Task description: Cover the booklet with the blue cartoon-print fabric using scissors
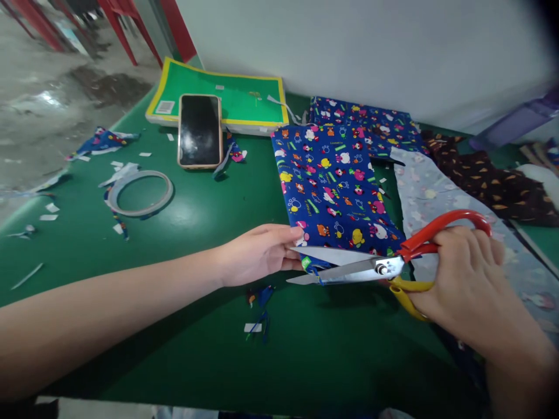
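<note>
I judge the step in hand to be a trim along the near edge of the blue printed fabric (336, 192), which lies flat on the green desk (196, 244), right of the middle, with its lower edge between the two hands. My left hand (257, 253) pinches the near left corner of that fabric, thumb and fingers closed on the edge. My right hand (467, 285) is wrapped round the handles of the scissors (371, 269), one loop red and one yellow. The blades stand partly open and point left, with the cloth's edge between them. As I read it, closing the blades cleanly calls for the left hand to keep the edge taut and flat, with its fingertips clear of the blade tips, which sit just beside them. It also calls for the right hand to hold the cut parallel to the edge. Small snippets (259, 297) lie on the desk near the blades. As for writing, the cartoon print carries tiny lettering that I cannot read. The green folder (244, 96) at the back has a barcode sticker, too small to make out. The phone (200, 130) resting on it shows a dark screen and no brand. A tape roll (140, 193) lies to the left, and a pale fabric (428, 192) to the right.
</note>
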The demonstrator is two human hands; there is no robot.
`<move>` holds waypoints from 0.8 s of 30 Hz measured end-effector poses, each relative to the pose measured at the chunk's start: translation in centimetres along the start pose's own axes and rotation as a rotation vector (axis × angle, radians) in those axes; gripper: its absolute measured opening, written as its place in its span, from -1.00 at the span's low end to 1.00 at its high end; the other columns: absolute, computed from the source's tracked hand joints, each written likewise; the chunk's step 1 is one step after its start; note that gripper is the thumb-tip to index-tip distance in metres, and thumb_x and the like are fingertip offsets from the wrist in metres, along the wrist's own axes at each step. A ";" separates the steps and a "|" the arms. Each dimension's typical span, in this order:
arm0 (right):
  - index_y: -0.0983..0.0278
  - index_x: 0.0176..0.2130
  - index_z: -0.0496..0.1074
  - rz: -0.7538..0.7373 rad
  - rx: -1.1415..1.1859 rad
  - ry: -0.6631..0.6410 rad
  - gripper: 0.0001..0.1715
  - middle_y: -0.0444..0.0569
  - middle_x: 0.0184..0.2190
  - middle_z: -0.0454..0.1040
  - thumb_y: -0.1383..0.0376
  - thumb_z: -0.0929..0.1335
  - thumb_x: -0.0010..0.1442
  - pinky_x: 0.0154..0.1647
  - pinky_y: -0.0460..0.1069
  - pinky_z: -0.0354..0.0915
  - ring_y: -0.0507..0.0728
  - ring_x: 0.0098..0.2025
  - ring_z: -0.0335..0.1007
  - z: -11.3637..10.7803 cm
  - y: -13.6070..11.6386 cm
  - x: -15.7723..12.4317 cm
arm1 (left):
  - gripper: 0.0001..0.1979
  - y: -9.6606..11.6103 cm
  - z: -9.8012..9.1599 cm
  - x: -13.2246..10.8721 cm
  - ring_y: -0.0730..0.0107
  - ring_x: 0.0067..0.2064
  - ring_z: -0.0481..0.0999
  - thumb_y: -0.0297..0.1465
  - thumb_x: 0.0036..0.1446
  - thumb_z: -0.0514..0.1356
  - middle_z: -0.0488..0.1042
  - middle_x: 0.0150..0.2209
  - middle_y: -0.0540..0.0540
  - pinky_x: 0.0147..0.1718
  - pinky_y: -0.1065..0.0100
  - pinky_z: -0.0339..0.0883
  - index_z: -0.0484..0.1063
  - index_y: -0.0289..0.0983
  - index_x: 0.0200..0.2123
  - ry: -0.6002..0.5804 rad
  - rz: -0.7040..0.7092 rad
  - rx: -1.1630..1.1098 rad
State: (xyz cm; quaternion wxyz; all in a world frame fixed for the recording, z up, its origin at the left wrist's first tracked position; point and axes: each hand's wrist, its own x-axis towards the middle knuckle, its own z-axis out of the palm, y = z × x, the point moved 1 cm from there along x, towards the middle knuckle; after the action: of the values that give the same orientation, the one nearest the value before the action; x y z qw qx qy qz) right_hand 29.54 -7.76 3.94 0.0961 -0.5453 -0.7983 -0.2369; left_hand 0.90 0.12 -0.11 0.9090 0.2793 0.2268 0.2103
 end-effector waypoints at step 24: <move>0.34 -0.02 0.38 -0.127 -0.084 0.196 -0.32 0.14 -0.30 0.50 -0.03 0.44 0.00 -0.43 0.12 0.27 0.26 -0.41 0.39 -1.4 -0.1 -0.5 | -0.81 0.5 0.5 -0.4 0.16 0.00 0.50 -0.29 0.09 0.29 0.59 -0.24 -0.14 0.11 0.14 0.21 0.48 -0.31 -0.37 0.025 -0.027 -0.006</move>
State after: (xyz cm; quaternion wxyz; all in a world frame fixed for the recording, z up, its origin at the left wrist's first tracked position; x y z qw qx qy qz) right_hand 29.49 -8.83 4.95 0.1356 -0.4715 -0.8072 -0.3281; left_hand 0.68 0.12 0.69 0.9098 0.2709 0.2412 0.2019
